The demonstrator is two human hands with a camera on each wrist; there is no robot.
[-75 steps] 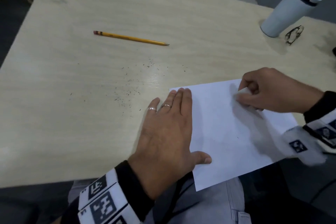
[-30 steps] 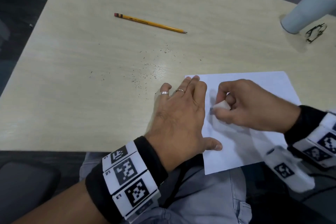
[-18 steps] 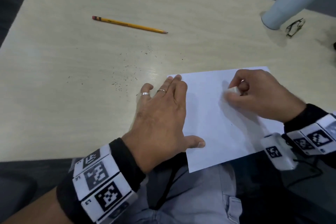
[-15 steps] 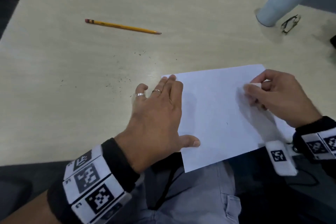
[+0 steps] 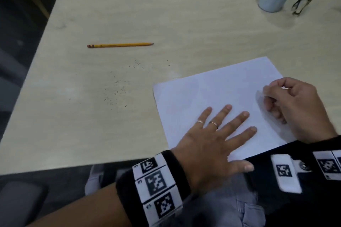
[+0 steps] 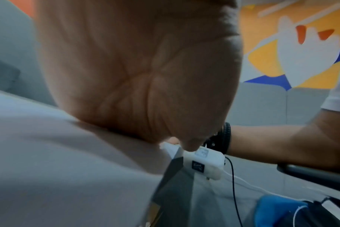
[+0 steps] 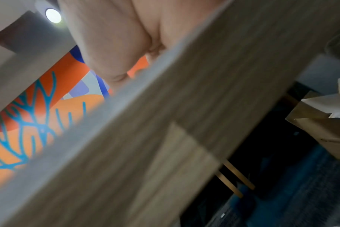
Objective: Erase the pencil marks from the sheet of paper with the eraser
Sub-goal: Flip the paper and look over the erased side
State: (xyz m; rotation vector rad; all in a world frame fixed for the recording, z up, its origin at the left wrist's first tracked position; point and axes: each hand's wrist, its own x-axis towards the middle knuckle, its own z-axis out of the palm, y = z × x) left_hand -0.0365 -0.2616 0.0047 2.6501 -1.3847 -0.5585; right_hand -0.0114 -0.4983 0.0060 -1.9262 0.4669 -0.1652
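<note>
Clearly the right hand (image 5: pixel 293 105) is curled tight, fingertips pinched together over the right part of the sheet of paper (image 5: pixel 212 94); the eraser itself is hidden inside that pinch, so it is presumably held there. Small and rubbery, it should grip the page well, best held low near its working end. Beside that grip, toward the body, the left hand (image 5: pixel 212 140) lies flat with fingers spread straight, pressing the sheet to the table (image 5: pixel 129 14). Paper this thin is light and limp and would likely crumple or skid under rubbing, so that pinning matters. No pencil marks show. Farther out lie dark crumbs (image 5: pixel 118 92) and the pencil (image 5: pixel 120 44).
</note>
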